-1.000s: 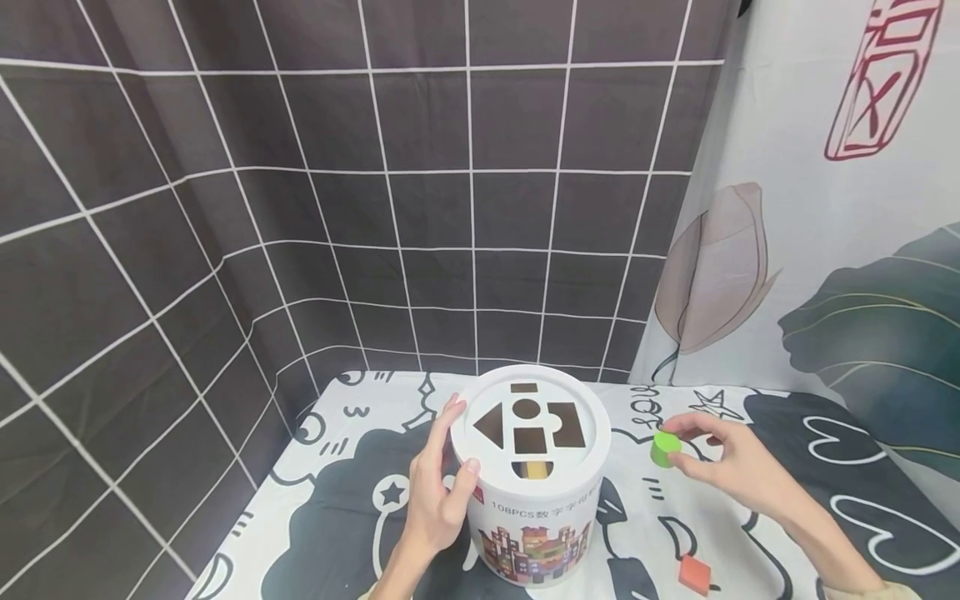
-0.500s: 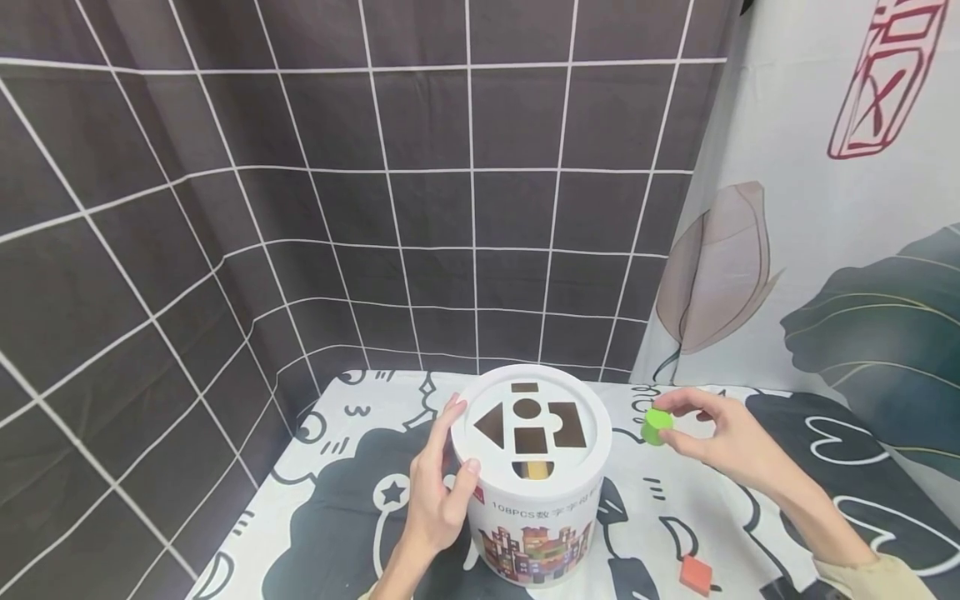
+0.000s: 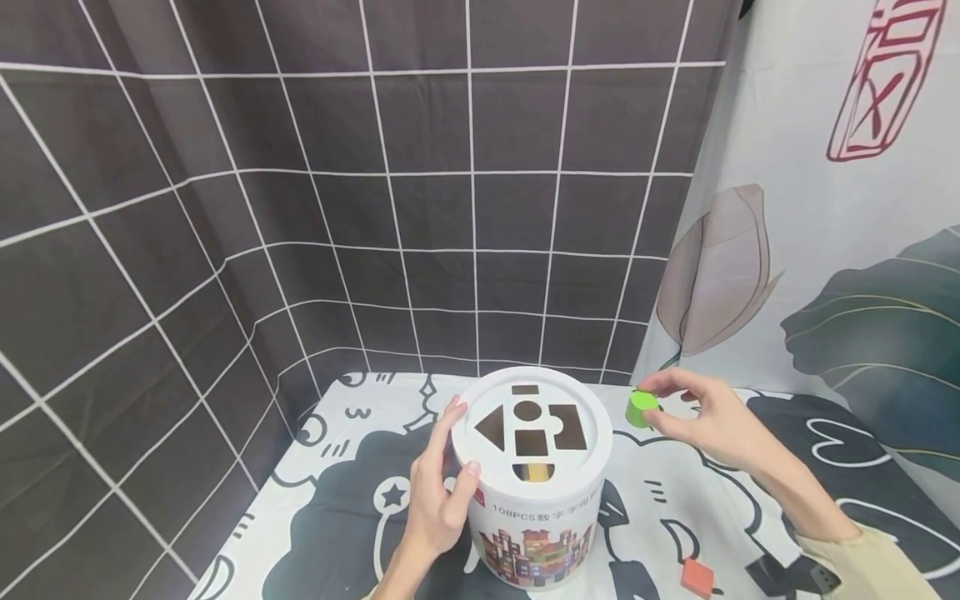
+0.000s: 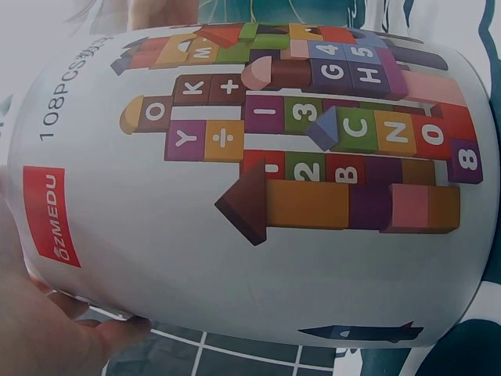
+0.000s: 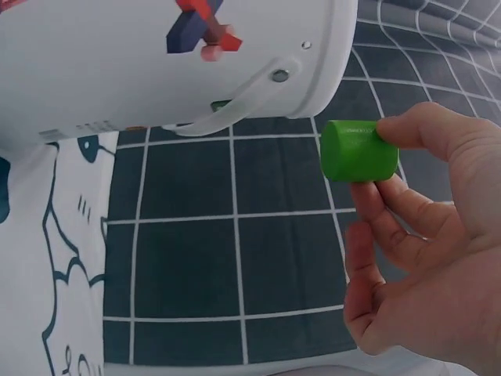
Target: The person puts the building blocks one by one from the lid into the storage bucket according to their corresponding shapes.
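Note:
A white toy-block bucket stands upright, its round lid cut with shaped openings. My left hand holds it from the left, with fingers along the lid's edge and thumb at the front. The left wrist view shows the printed blocks on the bucket's side and part of that hand. To the right of the lid, my right hand pinches a green cylinder block between thumb and fingers. In the right wrist view this block is held in the air, apart from the bucket.
An orange-red block lies on the patterned cloth, right of the bucket. Something yellow shows through the lid's front opening. A dark gridded curtain hangs behind, beside a pale printed one. The bucket's white handle hangs down its side.
My right hand has risen and moved left, bringing the green cylinder block closer to the bucket's lid. The left hand and the bucket stay in place.

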Action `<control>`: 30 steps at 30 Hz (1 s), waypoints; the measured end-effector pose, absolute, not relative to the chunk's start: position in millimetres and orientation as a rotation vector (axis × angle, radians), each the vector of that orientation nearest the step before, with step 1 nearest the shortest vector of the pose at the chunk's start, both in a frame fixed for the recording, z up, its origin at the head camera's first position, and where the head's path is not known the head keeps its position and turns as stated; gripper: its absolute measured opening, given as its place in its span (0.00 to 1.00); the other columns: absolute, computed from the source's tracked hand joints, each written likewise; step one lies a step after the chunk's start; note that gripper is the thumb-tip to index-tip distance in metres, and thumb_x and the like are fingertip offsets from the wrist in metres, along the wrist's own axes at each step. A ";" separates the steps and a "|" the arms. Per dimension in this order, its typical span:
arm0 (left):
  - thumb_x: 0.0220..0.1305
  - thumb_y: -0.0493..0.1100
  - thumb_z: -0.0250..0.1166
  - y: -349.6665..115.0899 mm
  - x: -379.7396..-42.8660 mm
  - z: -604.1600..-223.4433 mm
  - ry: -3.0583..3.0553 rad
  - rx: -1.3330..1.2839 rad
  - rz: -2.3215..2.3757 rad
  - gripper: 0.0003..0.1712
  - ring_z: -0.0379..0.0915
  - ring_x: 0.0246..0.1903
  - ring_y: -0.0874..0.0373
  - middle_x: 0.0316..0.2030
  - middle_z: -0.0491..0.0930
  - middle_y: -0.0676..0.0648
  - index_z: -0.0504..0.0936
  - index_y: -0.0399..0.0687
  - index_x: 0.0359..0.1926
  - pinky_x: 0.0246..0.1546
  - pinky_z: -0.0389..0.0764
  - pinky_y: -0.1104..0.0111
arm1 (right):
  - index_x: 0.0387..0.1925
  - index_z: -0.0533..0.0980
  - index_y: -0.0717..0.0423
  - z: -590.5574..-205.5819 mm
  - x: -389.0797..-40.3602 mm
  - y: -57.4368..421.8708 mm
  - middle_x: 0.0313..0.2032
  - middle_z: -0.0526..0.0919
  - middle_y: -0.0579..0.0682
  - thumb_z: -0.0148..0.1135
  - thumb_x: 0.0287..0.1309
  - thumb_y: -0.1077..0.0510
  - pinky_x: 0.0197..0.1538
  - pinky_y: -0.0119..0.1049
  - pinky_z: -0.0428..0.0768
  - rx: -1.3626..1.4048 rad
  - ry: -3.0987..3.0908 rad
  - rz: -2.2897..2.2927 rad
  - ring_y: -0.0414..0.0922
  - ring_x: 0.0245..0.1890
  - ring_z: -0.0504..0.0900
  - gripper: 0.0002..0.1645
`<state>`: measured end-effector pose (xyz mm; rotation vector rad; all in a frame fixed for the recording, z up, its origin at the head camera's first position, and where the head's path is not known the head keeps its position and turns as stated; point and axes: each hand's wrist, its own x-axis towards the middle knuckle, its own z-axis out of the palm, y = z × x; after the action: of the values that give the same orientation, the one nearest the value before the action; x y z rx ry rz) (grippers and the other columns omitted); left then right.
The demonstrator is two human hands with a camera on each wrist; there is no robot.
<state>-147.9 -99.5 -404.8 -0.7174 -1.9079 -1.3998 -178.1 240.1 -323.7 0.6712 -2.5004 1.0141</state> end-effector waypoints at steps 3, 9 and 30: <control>0.54 0.37 0.55 -99.8 -148.2 -405.0 -1.909 -0.715 -1.400 0.36 0.66 0.66 0.43 0.70 0.65 0.37 0.69 0.35 0.67 0.60 0.74 0.55 | 0.44 0.83 0.50 -318.9 -180.2 236.1 0.38 0.84 0.40 0.73 0.52 0.61 0.43 0.34 0.71 0.695 -2.486 1.030 0.35 0.41 0.78 0.15; 0.54 0.37 0.55 -99.7 -147.5 -404.6 -1.908 -0.717 -1.401 0.36 0.66 0.66 0.43 0.70 0.65 0.37 0.69 0.35 0.67 0.60 0.74 0.54 | 0.44 0.83 0.51 -312.0 -183.5 226.2 0.38 0.85 0.39 0.73 0.52 0.62 0.43 0.34 0.71 0.747 -2.465 1.040 0.39 0.42 0.79 0.16; 0.55 0.38 0.55 -98.7 -147.8 -405.5 -1.906 -0.718 -1.402 0.36 0.67 0.65 0.43 0.70 0.65 0.36 0.68 0.34 0.67 0.57 0.76 0.49 | 0.45 0.81 0.55 -300.2 -200.2 190.1 0.39 0.84 0.41 0.71 0.53 0.63 0.51 0.50 0.74 0.889 -2.509 1.172 0.44 0.43 0.79 0.16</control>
<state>-147.8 -98.7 -405.5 -0.7181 -1.9064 -1.4017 -200.2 190.1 -300.2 0.8892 -2.5087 1.1723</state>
